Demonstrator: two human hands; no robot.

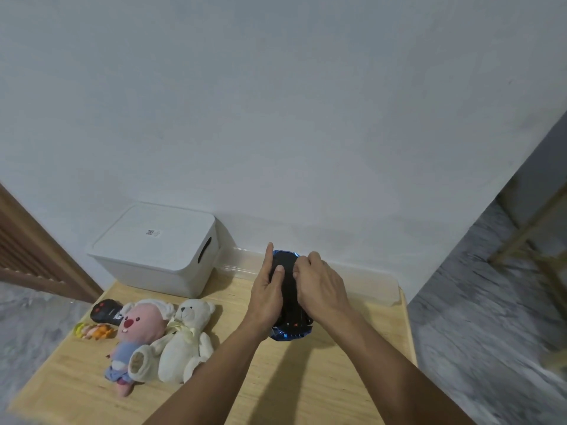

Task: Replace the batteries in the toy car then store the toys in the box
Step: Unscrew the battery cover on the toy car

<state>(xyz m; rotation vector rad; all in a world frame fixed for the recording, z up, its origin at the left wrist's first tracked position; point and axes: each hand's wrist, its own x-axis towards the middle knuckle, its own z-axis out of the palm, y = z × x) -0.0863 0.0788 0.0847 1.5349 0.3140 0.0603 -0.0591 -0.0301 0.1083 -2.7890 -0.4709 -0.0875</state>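
Two bare forearms, no sleeves in view. Left hand [266, 291] and right hand [320, 282] bare: no gloves, rings, watch or wristband visible.

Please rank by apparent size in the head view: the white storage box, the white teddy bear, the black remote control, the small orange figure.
1. white storage box, clearly the largest.
2. white teddy bear.
3. black remote control.
4. small orange figure.
The last two look close in size, and the pink plush partly hides the remote, so their order is unsure.

Bare table [306, 378] right of plush toys [171, 335]
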